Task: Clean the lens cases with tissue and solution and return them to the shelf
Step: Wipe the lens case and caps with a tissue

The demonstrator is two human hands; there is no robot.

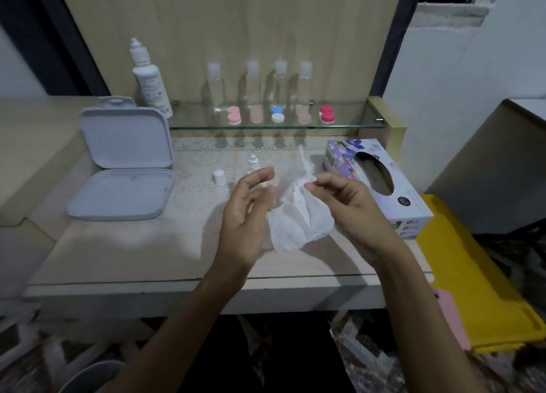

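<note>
- Over the middle of the desk (118,253), both hands are busy with a white tissue (298,218): the right hand (351,206) pinches its bunched top between thumb and fingers, while the left hand (248,215) has its fingers spread and loosely curved against the tissue's left side, gripping nothing firmly.
- On the glass shelf (348,120) at the far side, the lens cases sit in a row: a pink case (234,115), a blue and white case (277,114) and a red case (326,114), each near a small clear bottle (216,86).
- Nearer, a small dropper bottle (253,162) stands uncapped on the desk, its white cap (219,177) just to the left.
- To the right lies the tissue box (413,203); to the left, an open grey box (124,168) and the tall solution bottle (149,79).
- My reading: still early. The tissue is being readied, no case is in hand, and I cannot tell whether any case has been wiped.
</note>
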